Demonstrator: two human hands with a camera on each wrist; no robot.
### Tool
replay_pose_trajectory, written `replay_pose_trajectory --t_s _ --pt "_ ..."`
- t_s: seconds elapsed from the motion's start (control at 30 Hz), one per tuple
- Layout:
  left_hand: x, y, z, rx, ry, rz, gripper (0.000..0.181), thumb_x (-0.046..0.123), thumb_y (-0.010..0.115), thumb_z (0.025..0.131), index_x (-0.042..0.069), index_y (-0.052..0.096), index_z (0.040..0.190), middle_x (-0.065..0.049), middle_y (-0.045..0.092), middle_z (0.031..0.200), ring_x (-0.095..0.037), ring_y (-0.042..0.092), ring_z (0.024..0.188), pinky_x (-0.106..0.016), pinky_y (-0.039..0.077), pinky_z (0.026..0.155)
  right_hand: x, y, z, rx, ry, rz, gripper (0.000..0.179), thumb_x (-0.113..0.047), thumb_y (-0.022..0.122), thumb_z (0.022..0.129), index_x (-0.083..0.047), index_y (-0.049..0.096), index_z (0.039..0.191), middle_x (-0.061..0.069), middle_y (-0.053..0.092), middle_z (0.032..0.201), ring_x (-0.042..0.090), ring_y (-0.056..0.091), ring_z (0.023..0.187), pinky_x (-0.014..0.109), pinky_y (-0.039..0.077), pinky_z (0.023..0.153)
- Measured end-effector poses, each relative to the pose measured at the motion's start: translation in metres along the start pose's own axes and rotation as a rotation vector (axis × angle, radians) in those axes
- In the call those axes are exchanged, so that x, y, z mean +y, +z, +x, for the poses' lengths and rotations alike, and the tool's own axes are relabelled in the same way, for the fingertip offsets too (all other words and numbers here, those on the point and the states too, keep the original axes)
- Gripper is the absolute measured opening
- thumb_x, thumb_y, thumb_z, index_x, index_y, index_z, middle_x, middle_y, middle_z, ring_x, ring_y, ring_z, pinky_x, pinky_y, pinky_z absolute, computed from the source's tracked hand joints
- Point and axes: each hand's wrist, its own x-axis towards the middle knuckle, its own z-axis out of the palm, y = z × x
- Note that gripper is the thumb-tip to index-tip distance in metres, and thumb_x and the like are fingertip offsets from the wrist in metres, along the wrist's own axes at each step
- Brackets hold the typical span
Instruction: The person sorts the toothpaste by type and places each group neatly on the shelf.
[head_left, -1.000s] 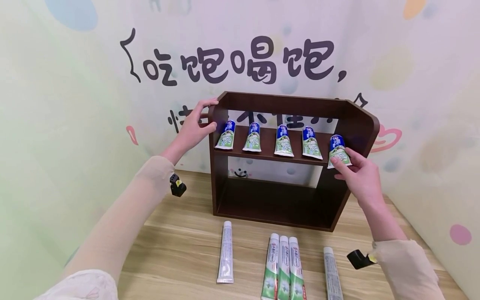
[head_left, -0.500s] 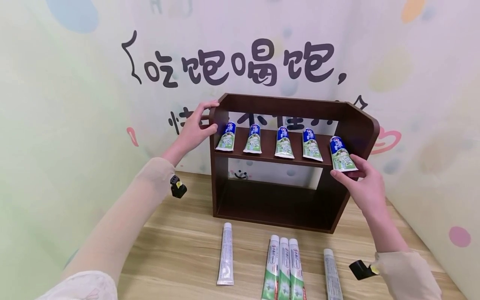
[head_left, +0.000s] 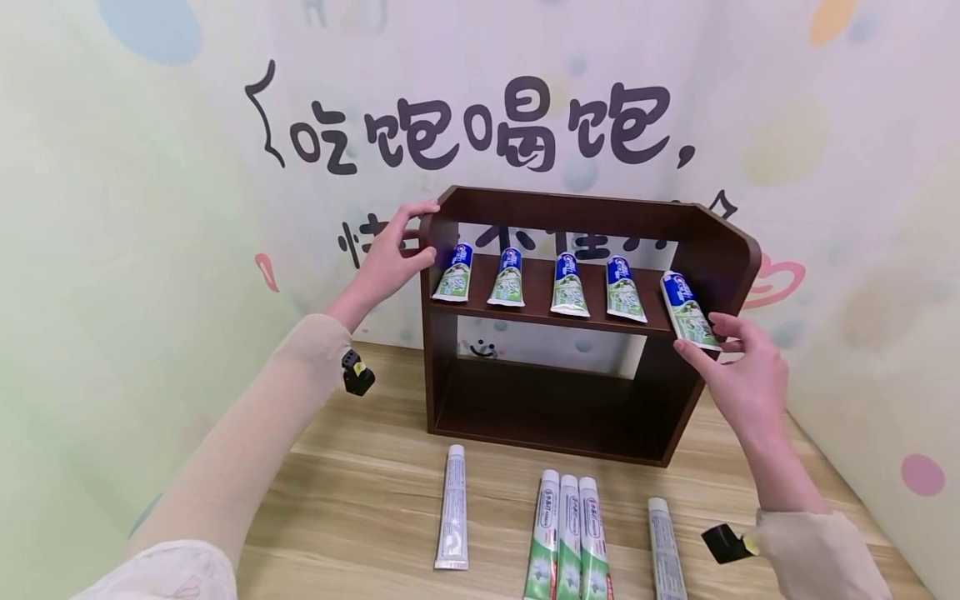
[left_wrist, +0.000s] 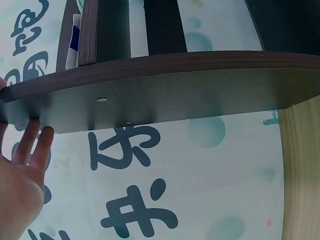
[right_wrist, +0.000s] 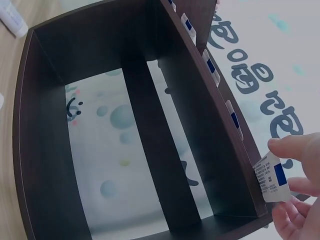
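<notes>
A dark brown two-tier shelf (head_left: 551,321) stands on the table. My left hand (head_left: 386,260) grips its upper left side panel; in the left wrist view, the fingers (left_wrist: 40,145) lie against the panel's outer face. My right hand (head_left: 750,379) pinches the crimped lower end of a blue and green toothpaste tube (head_left: 686,308) at the right end of the upper tier. That tube leans, its end jutting past the front edge, and its printed back (right_wrist: 270,180) shows in the right wrist view. Several matching toothpaste tubes (head_left: 568,287) lie spaced out along the same tier.
On the wooden table (head_left: 352,500) before the shelf lie three white and green toothpaste tubes (head_left: 570,537) side by side. One whitish tube (head_left: 453,508) lies to their left, another greyish tube (head_left: 665,550) to their right. Behind hangs a printed cloth (head_left: 480,50).
My right hand has shifted slightly right and down, and the lower end of its toothpaste tube has swung right, so the tube tilts more. The left hand stays on the shelf side.
</notes>
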Motion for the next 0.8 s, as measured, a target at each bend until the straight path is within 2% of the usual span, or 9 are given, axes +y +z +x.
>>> replay_pose_trajectory --t_s 0.17,0.3,0.47,0.7,0.8 --pt "0.002 0.0 -0.001 -0.003 -0.004 -0.004 0.053 0.007 0.056 0.093 0.015 0.043 0.144 0.0 0.033 0.162 -0.038 0.05 0.128 -0.053 0.051 0.099 0.002 -0.004 -0.004 0.005 -0.105 -0.048 0.048 -0.028 0.078 0.083 -0.003 0.068 0.122 0.025 0.059 0.118 0.033 0.048 0.103 0.037 0.031 0.078" --pt "0.003 -0.001 -0.001 0.004 -0.004 -0.002 0.053 0.005 0.057 0.093 0.016 0.044 0.143 -0.001 0.033 0.162 -0.039 0.05 0.127 -0.053 0.052 0.098 0.005 -0.006 -0.006 0.007 -0.19 -0.093 0.044 -0.023 0.077 0.084 -0.001 0.069 0.121 0.028 0.058 0.117 0.045 0.042 0.109 0.044 0.029 0.079" --pt "0.0 -0.001 0.001 0.001 -0.007 -0.007 0.053 0.005 0.056 0.093 0.015 0.043 0.144 -0.001 0.033 0.162 -0.04 0.05 0.127 -0.054 0.051 0.1 0.007 -0.007 -0.008 0.035 -0.272 -0.11 0.031 -0.01 0.072 0.086 0.001 0.071 0.115 0.028 0.059 0.109 0.044 0.041 0.103 0.042 0.027 0.077" --pt "-0.033 0.003 0.014 0.016 0.021 0.009 0.053 0.01 0.059 0.093 0.024 0.045 0.142 0.013 0.035 0.159 -0.032 0.054 0.123 -0.049 0.055 0.094 0.007 -0.008 -0.005 0.049 -0.344 -0.145 0.027 -0.003 0.07 0.086 -0.001 0.073 0.112 0.027 0.061 0.106 0.044 0.043 0.098 0.048 0.027 0.078" --pt "-0.033 0.002 0.015 0.02 0.018 0.007 0.054 0.008 0.058 0.092 0.02 0.044 0.143 0.009 0.036 0.16 -0.034 0.054 0.122 -0.049 0.054 0.092 0.004 -0.008 -0.003 0.034 -0.351 -0.161 0.026 -0.002 0.069 0.087 -0.003 0.073 0.112 0.025 0.062 0.107 0.044 0.043 0.098 0.051 0.028 0.08"
